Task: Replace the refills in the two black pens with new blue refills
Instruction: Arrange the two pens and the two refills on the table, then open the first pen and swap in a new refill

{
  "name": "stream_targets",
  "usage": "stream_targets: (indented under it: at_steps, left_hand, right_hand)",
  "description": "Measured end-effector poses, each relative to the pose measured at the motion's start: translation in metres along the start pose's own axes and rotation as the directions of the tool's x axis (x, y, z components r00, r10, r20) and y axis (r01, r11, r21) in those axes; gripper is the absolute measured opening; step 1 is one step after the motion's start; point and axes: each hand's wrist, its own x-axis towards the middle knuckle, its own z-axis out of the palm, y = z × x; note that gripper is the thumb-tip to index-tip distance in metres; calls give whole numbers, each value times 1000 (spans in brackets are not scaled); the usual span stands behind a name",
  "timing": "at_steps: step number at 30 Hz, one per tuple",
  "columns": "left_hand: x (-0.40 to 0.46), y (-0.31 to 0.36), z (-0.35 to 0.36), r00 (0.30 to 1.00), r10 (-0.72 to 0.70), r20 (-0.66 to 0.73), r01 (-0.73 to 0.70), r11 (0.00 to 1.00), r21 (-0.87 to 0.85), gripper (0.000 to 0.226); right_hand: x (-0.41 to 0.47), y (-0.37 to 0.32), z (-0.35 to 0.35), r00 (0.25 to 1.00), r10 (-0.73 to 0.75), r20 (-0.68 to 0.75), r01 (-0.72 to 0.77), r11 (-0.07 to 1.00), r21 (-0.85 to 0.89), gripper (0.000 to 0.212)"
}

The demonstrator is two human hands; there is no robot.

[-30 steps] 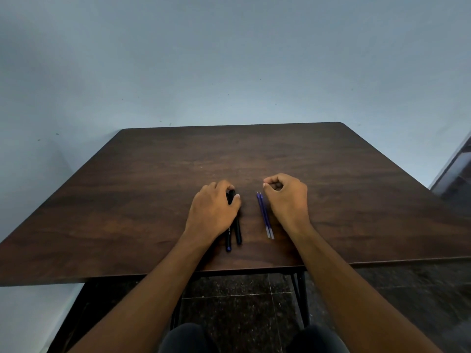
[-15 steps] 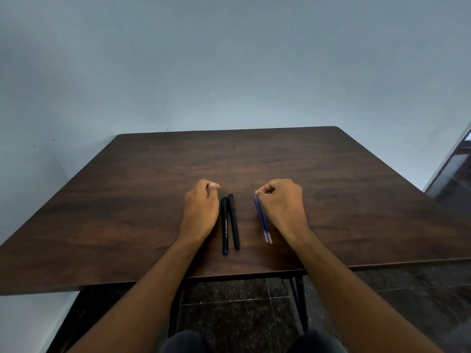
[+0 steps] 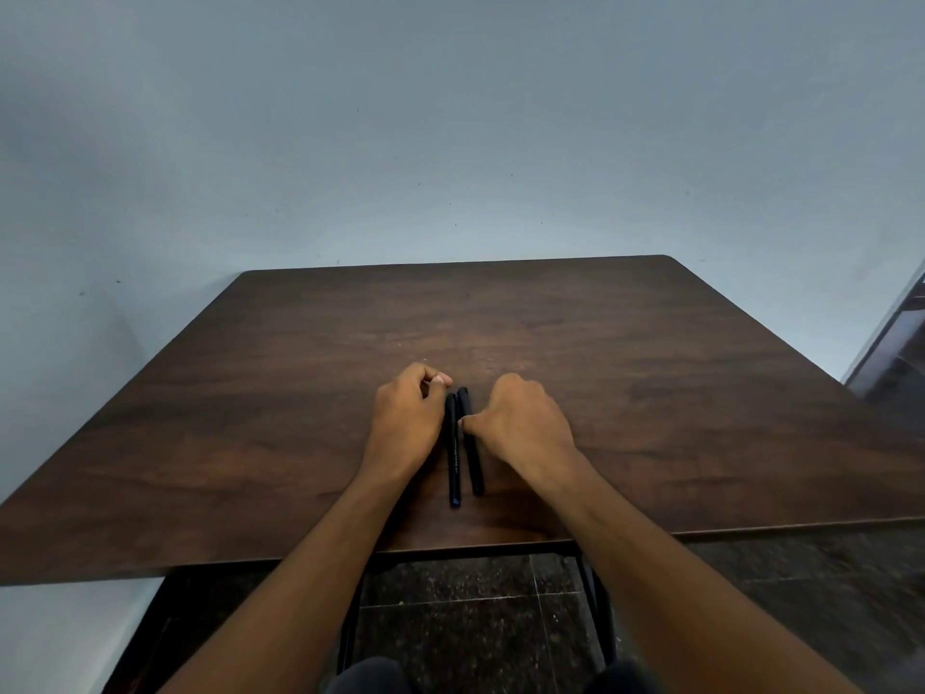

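While both forearms reach in from the near edge, I see the left hand (image 3: 408,418) resting knuckles-up on the counter (image 3: 701,393), its fingers curled under into a loose fist with the thumb tip pressed against the forefinger; that grip is closed on nothing I can see. It sits just left of the two black pens (image 3: 463,443), touching or nearly touching the left one. My right hand (image 3: 520,423) lies over the spot just right of the pens, fingers curled under, thumb tip poking toward the right pen about a third of the way down its barrel. Whether that grip is clamped on anything I cannot tell, since the palm hides what is beneath.

Dark brown wood grain with a matte finish covers the counter, which has rounded far corners and thin black metal legs. Slim, straight and matte, the pens lie side by side, nearly parallel, pointing away from me; the left one carries faint lettering along its barrel and a bluish near tip.
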Motion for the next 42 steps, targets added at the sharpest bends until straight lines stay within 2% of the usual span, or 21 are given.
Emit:
stream_targets:
  at_steps: [9, 12, 14, 16, 18, 22, 26, 28, 31, 34, 39, 42]
  left_hand:
    - [0, 1, -3, 1000, -17, -17, 16, 997, -76, 12]
    - [0, 2, -4, 999, -25, -20, 22, 992, -125, 11]
    - [0, 2, -6, 1000, -19, 3, 20, 985, -172, 13]
    - [-2, 5, -8, 1000, -14, 23, 18, 978, -208, 18]
    - [-2, 8, -9, 1000, -8, 15, 11, 973, -232, 22]
    - [-5, 15, -10, 999, 37, -17, -40, 970, -239, 28]
    - [-11, 22, -12, 999, 34, 27, -24, 954, -299, 34]
    - [-12, 29, -13, 1000, -9, 29, 19, 929, -369, 30]
    - [-12, 42, -14, 986, -156, 55, 163, 850, -502, 20]
    - [-15, 50, -14, 974, -197, 114, 228, 811, -539, 19]
    - [-23, 54, -16, 979, -186, 79, 199, 818, -540, 21]
    - [-28, 56, -17, 980, -191, 51, 186, 805, -564, 23]
  right_hand:
    - [4, -11, 1, 999, 27, 32, -26, 998, -58, 29]
    - [4, -9, -3, 999, 32, 38, -32, 999, -7, 31]
    - [2, -4, -8, 1000, 22, -6, -22, 999, 44, 34]
    - [-3, -1, -15, 999, -10, -53, 15, 995, 101, 38]
    - [-8, 0, -22, 998, -47, -42, 52, 987, 150, 38]
    - [-18, -4, -34, 991, -126, 36, 108, 943, 313, 22]
    - [-17, -1, -35, 979, -199, -39, 198, 894, 403, 15]
    - [-13, 3, -33, 964, -247, -95, 264, 876, 405, 11]
    - [-8, 6, -28, 929, -329, -169, 369, 855, 364, 4]
    - [-5, 7, -24, 903, -384, -194, 428, 842, 328, 17]
    - [-6, 13, -19, 894, -417, -165, 446, 787, 426, 31]
    - [-7, 14, -15, 885, -413, -216, 465, 758, 457, 27]
